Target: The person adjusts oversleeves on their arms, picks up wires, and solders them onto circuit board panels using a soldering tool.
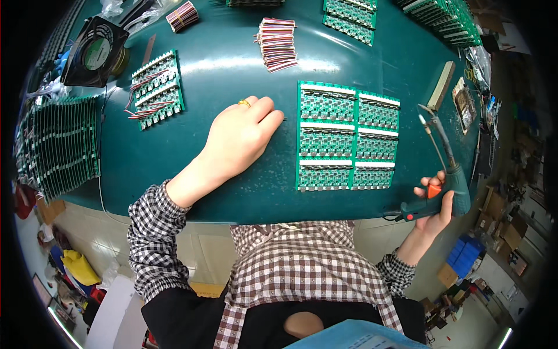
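Right hand (435, 200), lower right of frame, is wrapped round the grip of a teal pistol-shaped soldering iron w/ orange trigger (450, 168). Fingers are closed on the handle, one finger by the trigger. Iron's long axis runs up and slightly left from the hand; its thin metal tip ends at mid right, just off the right edge of the green circuit-board panel w/ six sub-boards (347, 136). So the panel lies left of the tip, near but not touching.

Left hand (241, 139), centre frame, rests knuckles-up on the dark green table mat (221, 58), fingers curled under, gold ring on one. Fingertips point right toward the panel's left edge, w/ a small gap between. Something thin seems to poke out from the fingertips, too small to tell; can't say whether it's gripping anything. Left hand is nearer the panel's left side, right hand + iron nearer its right side.

Panel lies flat, long axis top-to-bottom in frame, two columns of three boards.

No real containers. Round about:
- striped bundle of red/white wire leads (278, 43), upper centre
- smaller green board w/ red leads attached (156, 90), upper left
- rack of upright green boards (55, 145), left edge
- black square fan (96, 52), upper left
- more green panels (350, 14), top
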`<state>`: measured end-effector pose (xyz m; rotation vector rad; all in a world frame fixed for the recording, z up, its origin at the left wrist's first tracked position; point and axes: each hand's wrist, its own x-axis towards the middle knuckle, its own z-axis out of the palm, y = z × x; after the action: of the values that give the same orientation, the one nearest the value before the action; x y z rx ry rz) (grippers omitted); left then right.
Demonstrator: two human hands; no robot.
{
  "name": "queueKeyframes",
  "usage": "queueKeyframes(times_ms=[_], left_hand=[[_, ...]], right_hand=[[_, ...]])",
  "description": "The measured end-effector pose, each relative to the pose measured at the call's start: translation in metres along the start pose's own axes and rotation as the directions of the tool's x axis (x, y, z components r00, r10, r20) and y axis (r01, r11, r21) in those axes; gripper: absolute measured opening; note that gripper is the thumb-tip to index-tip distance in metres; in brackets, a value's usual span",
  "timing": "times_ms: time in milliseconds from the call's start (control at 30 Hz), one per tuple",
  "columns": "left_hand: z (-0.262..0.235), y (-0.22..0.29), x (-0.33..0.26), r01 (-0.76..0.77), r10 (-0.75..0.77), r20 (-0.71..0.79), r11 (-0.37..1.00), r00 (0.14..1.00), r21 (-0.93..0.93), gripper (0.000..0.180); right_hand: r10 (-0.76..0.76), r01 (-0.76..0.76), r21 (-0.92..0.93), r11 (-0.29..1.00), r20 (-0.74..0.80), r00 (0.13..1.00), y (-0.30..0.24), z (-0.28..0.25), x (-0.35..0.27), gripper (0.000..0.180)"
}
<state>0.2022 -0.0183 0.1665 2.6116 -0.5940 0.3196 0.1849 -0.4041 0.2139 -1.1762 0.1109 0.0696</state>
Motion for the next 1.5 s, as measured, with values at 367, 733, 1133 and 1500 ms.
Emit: queueKeyframes(times_ms=[367,733,1133,1500], left_hand=[[0.017,-0.006,0.015,-0.139,0.141,-0.017,0.986,0.990,0.089,0.021],[0.017,-0.008,0.024,-0.247,0.253,-0.058,0.964,0.966,0.094,0.027],[0.024,-0.013,0.023,-0.228,0.231,-0.059,0.972,0.971,0.059,0.025],[0.026,-0.016,0.027,-0.222,0.222,-0.053,0.975,0.974,0.003,0.024]], right_hand=[[-0.029,0.029,-0.031,0.999,0.006,1.000,0.024,0.047,0.003,0.045],[0.074,-0.077,-0.080,0.994,-0.032,0.997,0.025,0.052,-0.007,0.047],[0.154,-0.159,-0.135,0.978,-0.047,0.987,0.026,0.078,-0.011,0.050],[0.153,-0.176,-0.340,0.924,-0.094,0.984,0.031,0.103,-0.012,0.051]])
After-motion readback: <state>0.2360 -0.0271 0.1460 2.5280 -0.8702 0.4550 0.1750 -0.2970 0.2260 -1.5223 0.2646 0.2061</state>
